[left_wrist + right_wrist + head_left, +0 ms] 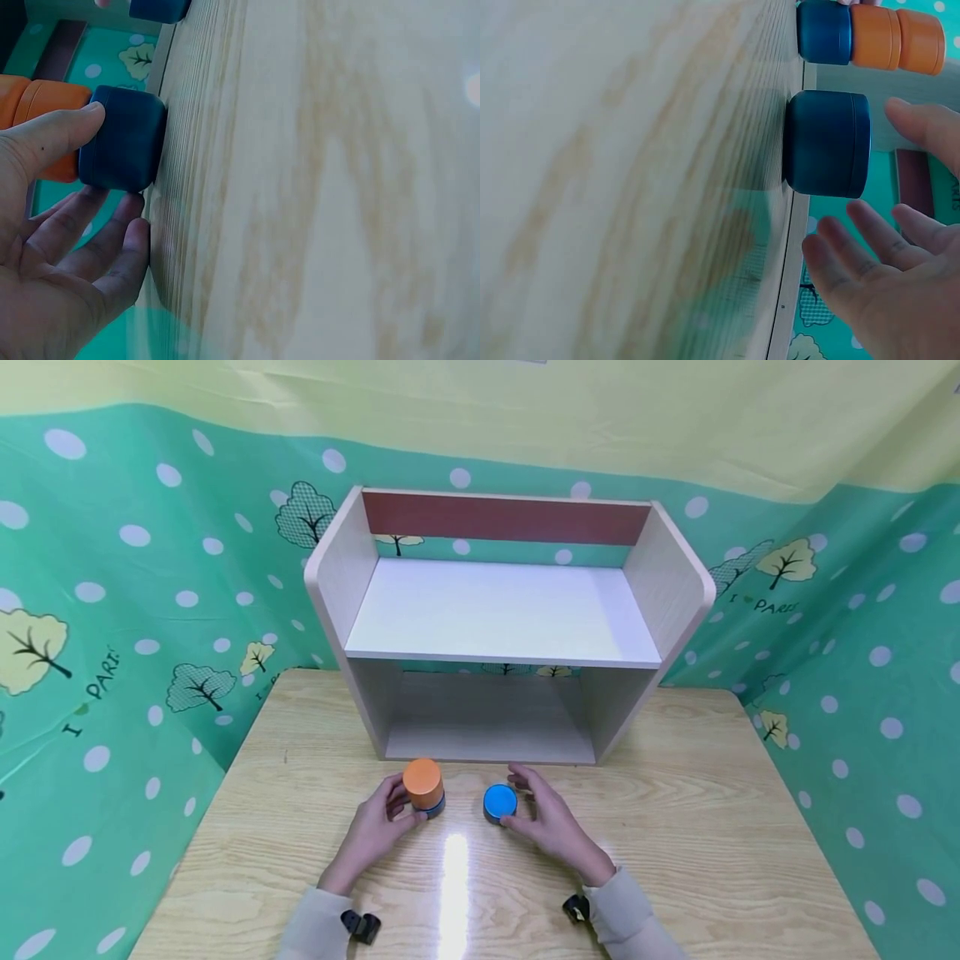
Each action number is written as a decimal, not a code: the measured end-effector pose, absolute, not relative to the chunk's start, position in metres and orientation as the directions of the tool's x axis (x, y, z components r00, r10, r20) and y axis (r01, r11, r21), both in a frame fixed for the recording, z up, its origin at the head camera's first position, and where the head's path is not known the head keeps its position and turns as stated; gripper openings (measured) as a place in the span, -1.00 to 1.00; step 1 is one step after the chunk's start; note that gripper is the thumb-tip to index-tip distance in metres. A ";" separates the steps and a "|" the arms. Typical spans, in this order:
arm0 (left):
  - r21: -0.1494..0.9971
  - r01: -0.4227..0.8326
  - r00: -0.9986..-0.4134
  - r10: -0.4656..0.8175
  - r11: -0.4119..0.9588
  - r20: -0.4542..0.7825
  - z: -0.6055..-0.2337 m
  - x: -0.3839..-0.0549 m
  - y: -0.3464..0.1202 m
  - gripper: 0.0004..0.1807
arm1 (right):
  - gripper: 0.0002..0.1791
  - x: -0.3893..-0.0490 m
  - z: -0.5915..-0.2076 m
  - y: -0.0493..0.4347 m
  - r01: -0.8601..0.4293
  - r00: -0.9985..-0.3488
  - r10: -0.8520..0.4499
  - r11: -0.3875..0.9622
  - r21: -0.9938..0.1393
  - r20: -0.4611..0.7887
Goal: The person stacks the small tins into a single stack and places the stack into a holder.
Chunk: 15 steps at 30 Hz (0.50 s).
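Observation:
At the shelf's front edge stands a stack: a dark blue round jar (124,139) at the bottom with two orange jars (875,37) above it. My left hand (378,822) holds the bottom blue jar, thumb on its near side and fingertips against its far side. To the right, a second blue jar (500,802) with a bright blue top sits upright on the table. Around it my right hand (551,822) is spread. In the right wrist view its thumb (926,124) and fingers stand apart from that jar (825,142).
A two-level whitish shelf unit (502,610) with a dark red back strip stands just behind the jars on the wood-grain table (690,827). Green dotted cloth (135,610) hangs behind and at both sides.

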<state>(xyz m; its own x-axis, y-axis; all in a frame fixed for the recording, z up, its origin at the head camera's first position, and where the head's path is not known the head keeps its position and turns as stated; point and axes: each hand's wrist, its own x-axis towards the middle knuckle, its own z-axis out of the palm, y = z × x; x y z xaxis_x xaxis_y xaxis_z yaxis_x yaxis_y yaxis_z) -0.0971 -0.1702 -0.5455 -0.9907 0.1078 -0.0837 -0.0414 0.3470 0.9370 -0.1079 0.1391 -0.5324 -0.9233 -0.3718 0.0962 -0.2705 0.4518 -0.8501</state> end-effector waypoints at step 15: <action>0.940 -0.043 -0.990 0.110 0.339 -0.085 -0.545 -0.097 -0.171 -0.24 | -0.14 -0.110 -0.535 0.141 -0.268 -0.907 -0.415 0.454 -0.850 0.064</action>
<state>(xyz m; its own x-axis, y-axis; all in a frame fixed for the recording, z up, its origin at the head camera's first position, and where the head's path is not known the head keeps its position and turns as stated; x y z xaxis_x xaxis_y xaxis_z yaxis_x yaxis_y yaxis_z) -0.0971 -0.1706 -0.5448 -0.9903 0.1099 -0.0853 -0.0434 0.3388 0.9399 -0.1098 0.1409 -0.5353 -0.9075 -0.4152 0.0641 -0.2678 0.4541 -0.8497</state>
